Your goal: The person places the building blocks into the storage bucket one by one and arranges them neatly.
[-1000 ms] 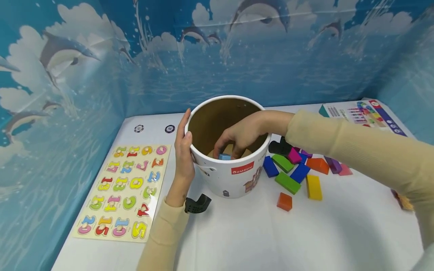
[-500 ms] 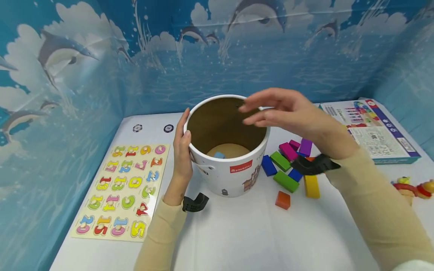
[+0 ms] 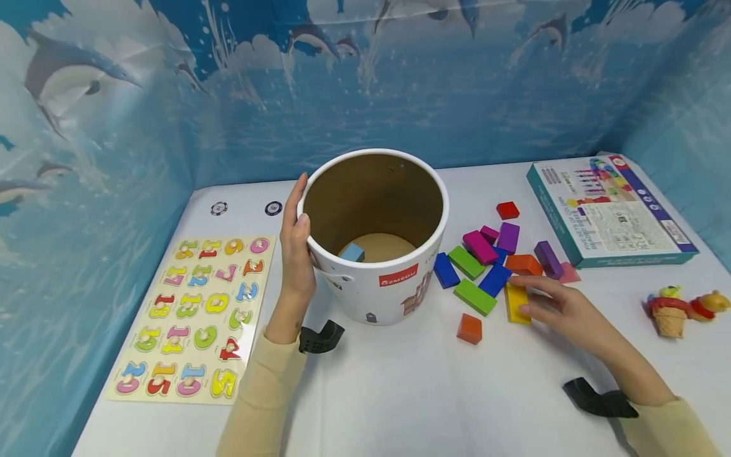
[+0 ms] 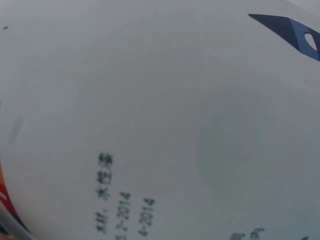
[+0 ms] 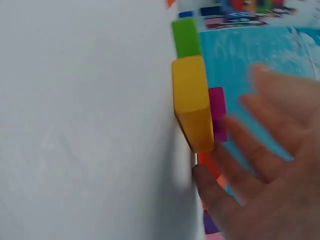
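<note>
Light-blue block is contained in white bucket | other coloured blocks are left outside on counter | bucket is steadied by straight-fingered left hand | yellow block is partly covered by right hand, fingers parted, nothing gripped

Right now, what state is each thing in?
White bucket: upright, open-topped
Light blue block: inside bucket
Yellow block: lying outside
Other blocks: loose outside
Number board: flat, pieces on it
Teal box: flat, appears closed
Toy figures: unheld
Left hand: against bucket's side
Right hand: fingers extended at yellow block
</note>
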### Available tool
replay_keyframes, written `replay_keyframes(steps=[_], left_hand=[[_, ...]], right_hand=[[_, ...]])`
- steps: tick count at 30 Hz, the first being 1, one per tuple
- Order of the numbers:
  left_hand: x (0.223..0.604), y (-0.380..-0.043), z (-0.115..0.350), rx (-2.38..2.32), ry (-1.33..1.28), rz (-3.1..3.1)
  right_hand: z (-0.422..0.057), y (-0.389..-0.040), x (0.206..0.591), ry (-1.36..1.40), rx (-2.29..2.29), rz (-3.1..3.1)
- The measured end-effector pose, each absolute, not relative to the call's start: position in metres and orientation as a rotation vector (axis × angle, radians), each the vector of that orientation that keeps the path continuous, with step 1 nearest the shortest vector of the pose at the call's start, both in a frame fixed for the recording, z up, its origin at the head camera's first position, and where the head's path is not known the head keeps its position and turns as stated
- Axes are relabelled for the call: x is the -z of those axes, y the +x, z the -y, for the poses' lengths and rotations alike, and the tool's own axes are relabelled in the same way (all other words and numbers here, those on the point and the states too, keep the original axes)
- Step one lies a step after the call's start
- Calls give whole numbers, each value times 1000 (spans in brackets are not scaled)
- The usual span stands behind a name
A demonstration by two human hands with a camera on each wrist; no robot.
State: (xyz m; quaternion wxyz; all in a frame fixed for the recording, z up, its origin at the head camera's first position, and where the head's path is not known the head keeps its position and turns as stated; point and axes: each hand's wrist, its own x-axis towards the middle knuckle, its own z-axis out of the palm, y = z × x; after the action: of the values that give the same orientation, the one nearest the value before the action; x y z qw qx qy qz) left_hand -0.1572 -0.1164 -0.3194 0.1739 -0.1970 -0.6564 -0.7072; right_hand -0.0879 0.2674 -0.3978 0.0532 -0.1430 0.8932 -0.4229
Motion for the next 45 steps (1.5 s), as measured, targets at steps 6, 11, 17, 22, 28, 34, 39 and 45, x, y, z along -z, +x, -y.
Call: replay_keyframes(steps=[6, 11, 17, 22, 28, 34, 39, 45], left_hand=[[317, -158, 120, 1996, -564, 1856], [316, -158, 119, 2010, -551, 1844], [318, -159, 115, 2010, -531, 1870], [317, -159, 114, 1993, -525, 1872], [319, -158, 116, 2008, -529, 1862], [315, -153, 116, 1988, -504, 1892], [310, -150, 114, 1976, -511, 1900], [317, -155, 114, 1986, -505, 1899]], right_hand=[[-270, -92, 411, -427, 1102, -2683], [-266, -92, 410, -397, 1020, -2711], [-261, -88, 386, -404, 1077, -2685], [-245, -99, 335, -736, 1551, -2437], [-192, -129, 262, -1031, 1979, -1759], [-135, -167, 228, -897, 1832, -1717], [-112, -195, 219, -857, 1636, -1828], [-88, -216, 218, -864, 1240, -2012]])
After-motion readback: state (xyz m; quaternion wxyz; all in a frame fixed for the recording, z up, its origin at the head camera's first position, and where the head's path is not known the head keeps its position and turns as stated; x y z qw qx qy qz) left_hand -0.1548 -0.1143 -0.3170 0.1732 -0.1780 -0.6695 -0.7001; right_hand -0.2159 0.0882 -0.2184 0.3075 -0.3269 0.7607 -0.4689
